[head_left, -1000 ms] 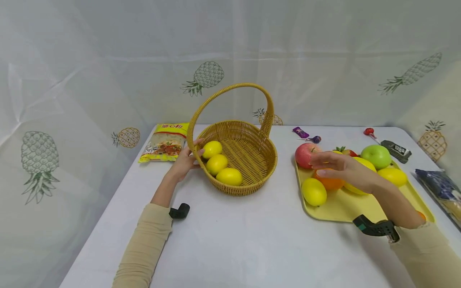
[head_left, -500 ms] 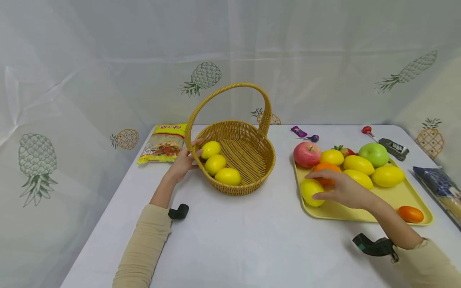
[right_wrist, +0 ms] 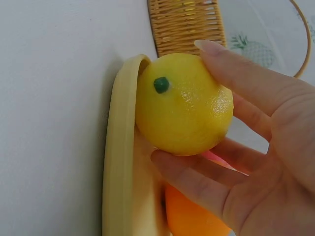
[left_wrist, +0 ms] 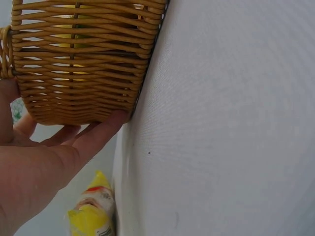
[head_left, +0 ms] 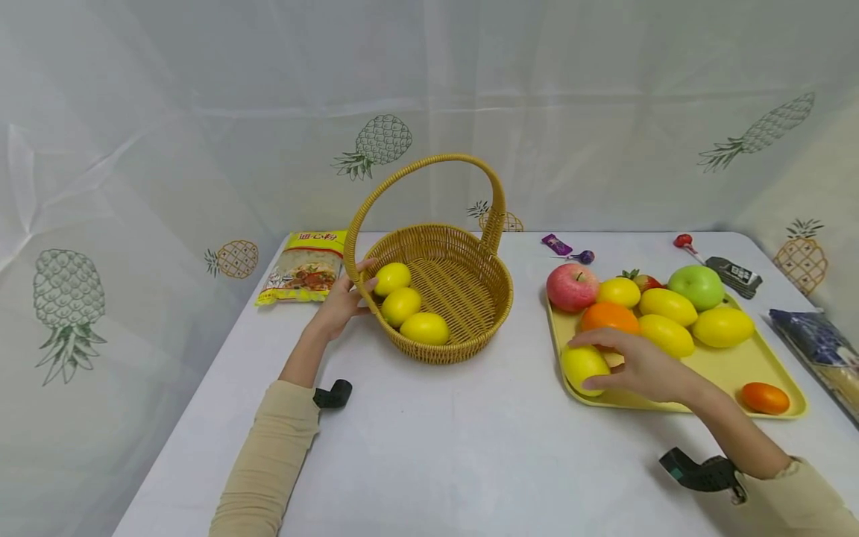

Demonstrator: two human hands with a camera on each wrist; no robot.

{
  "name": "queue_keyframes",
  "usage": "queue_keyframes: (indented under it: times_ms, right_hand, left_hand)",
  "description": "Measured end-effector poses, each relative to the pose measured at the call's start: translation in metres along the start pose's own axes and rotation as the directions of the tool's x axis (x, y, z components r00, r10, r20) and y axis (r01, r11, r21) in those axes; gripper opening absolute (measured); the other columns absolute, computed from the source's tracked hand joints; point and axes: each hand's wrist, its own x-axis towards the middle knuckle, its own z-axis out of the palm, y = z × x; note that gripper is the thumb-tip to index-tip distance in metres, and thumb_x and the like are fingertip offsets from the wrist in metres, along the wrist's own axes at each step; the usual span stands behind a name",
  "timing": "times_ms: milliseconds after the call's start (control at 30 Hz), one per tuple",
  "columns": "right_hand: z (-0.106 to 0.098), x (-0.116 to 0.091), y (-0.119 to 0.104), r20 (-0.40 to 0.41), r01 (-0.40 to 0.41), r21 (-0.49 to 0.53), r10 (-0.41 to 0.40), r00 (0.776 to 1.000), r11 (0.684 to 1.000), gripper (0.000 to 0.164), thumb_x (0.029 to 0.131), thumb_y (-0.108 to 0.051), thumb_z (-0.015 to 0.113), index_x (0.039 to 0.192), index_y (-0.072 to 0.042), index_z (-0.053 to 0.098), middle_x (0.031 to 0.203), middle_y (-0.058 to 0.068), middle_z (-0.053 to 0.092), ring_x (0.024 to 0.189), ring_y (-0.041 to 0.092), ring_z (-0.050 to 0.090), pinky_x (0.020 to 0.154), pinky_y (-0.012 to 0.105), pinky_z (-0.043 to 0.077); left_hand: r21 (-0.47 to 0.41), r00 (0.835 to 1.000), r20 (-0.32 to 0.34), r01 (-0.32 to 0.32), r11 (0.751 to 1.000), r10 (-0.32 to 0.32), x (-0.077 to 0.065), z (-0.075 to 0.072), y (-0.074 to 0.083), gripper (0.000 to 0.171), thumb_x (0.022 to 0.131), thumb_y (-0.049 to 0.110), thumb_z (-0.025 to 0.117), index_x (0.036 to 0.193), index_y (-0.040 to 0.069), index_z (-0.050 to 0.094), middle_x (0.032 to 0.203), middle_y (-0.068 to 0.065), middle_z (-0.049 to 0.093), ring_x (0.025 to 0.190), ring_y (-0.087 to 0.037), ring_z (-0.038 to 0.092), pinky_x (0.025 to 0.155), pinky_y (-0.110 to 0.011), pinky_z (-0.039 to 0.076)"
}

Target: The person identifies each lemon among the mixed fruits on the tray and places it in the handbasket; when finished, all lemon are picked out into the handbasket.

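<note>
Lemon (right_wrist: 182, 110) sits in the near-left corner of the yellow tray (head_left: 721, 365), against the rim, green nub facing the wrist camera. Right hand (head_left: 644, 365) holds it: thumb on one side, fingers on the other, parted by the fruit's width. Grip probably goes across the sides because the rim crowds the fruit and its upper half is free.

Tray contents otherwise: orange (head_left: 609, 318) just behind the lemon, red apple (head_left: 573, 288), four more yellow fruits (head_left: 664, 335), strawberry (head_left: 649, 283), green apple (head_left: 696, 288); small orange-red fruit (head_left: 766, 398) apart at the near-right corner.

Basket (head_left: 450, 354), wicker, upright, left of tray. Three lemons (head_left: 402, 307) lie in a row along its left wall; rest of its floor is bare. Left hand (head_left: 341, 306) grips the left side, thumb by the rim near the handle (head_left: 496, 212), fingers spread along the outer wall. Judged a steadying hold, leaving the mouth unobstructed.

Farther out on the white surface (head_left: 436, 447): food packet (head_left: 305, 268) behind the left hand; purple sweet (head_left: 557, 245) and purple lollipop (head_left: 584, 257) behind tray; red lollipop (head_left: 683, 241), black wrapper (head_left: 734, 277) and dark packet (head_left: 815, 339) beyond its right side.
</note>
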Motion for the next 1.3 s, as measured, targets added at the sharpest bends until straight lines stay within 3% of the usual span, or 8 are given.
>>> queue_keyframes:
  times_ms: [200,333,533,600,767,1000,1167,1300]
  right_hand:
    - [-0.004,-0.002,0.003,0.006,-0.098,0.006,0.098,0.995,0.995,0.053,0.082,-0.033,0.078,0.128,-0.015,0.06,0.129,0.01,0.056,0.117,0.037,0.05,0.091,0.049,0.051]
    - [-0.014,-0.001,0.0,0.028,-0.179,0.1,0.177,0.984,0.979,0.052,0.086,-0.03,0.075,0.132,-0.015,0.056,0.135,0.014,0.052,0.121,0.043,0.046,0.094,0.064,0.041]
    - [-0.032,0.013,-0.011,0.051,-0.16,0.259,0.152,0.987,0.953,0.047,0.092,-0.02,0.067,0.135,-0.014,0.052,0.138,0.014,0.048,0.121,0.032,0.049,0.091,0.04,0.051]
    - [-0.036,0.024,-0.016,0.064,-0.147,0.333,0.133,0.989,0.932,0.047,0.093,-0.018,0.065,0.137,-0.013,0.05,0.141,0.013,0.044,0.117,0.024,0.052,0.087,0.031,0.053]
    - [-0.038,0.061,-0.032,0.107,-0.152,0.476,0.114,0.988,0.866,0.048,0.095,-0.017,0.062,0.14,-0.011,0.046,0.14,0.013,0.043,0.116,0.021,0.052,0.089,0.031,0.052]
    - [-0.018,0.123,-0.052,0.162,-0.207,0.459,0.148,0.976,0.864,0.058,0.091,-0.029,0.07,0.141,-0.013,0.046,0.141,0.011,0.044,0.103,0.026,0.058,0.082,0.03,0.054]
    - [0.007,0.165,-0.062,0.201,-0.237,0.513,0.153,0.968,0.825,0.057,0.092,-0.021,0.069,0.141,-0.008,0.045,0.142,0.015,0.041,0.111,0.03,0.055,0.09,0.041,0.052]
    - [0.025,0.192,-0.068,0.221,-0.275,0.496,0.186,0.957,0.823,0.054,0.091,-0.018,0.07,0.139,-0.008,0.047,0.141,0.017,0.042,0.11,0.032,0.056,0.089,0.044,0.053]
  left_hand:
    - [-0.001,1.0,-0.005,0.004,1.0,-0.004,-0.001,0.0,0.0,0.053,0.104,0.021,0.048,0.153,0.013,0.03,0.157,-0.014,0.017,0.136,-0.038,0.03,0.099,-0.061,0.04]
    - [-0.003,1.0,-0.006,0.003,1.0,-0.003,0.0,0.0,0.0,0.053,0.104,0.021,0.048,0.153,0.013,0.03,0.157,-0.013,0.017,0.136,-0.037,0.03,0.099,-0.061,0.04]
    - [0.001,1.0,-0.003,-0.004,1.0,0.005,0.001,-0.001,-0.001,0.053,0.103,0.021,0.049,0.153,0.013,0.03,0.157,-0.013,0.017,0.136,-0.037,0.031,0.098,-0.06,0.041]
    - [0.0,1.0,-0.005,-0.005,1.0,0.005,0.001,-0.001,-0.001,0.053,0.103,0.021,0.049,0.153,0.014,0.03,0.157,-0.012,0.017,0.136,-0.037,0.031,0.098,-0.059,0.042]
    - [-0.002,1.0,-0.003,-0.004,1.0,0.004,0.0,0.0,0.0,0.053,0.104,0.019,0.048,0.153,0.013,0.03,0.157,-0.014,0.017,0.136,-0.038,0.03,0.098,-0.06,0.041]
    - [-0.017,1.0,0.008,-0.009,1.0,0.009,0.001,0.001,-0.001,0.053,0.104,0.019,0.048,0.153,0.012,0.03,0.157,-0.014,0.019,0.136,-0.037,0.03,0.098,-0.06,0.041]
    - [-0.017,1.0,0.0,-0.002,1.0,0.002,0.002,0.0,-0.003,0.053,0.103,0.022,0.05,0.152,0.015,0.032,0.157,-0.011,0.021,0.135,-0.035,0.033,0.097,-0.057,0.044]
    - [-0.015,1.0,-0.002,-0.006,1.0,0.006,0.001,-0.001,-0.003,0.054,0.103,0.022,0.05,0.153,0.014,0.031,0.157,-0.012,0.019,0.135,-0.036,0.032,0.097,-0.057,0.044]
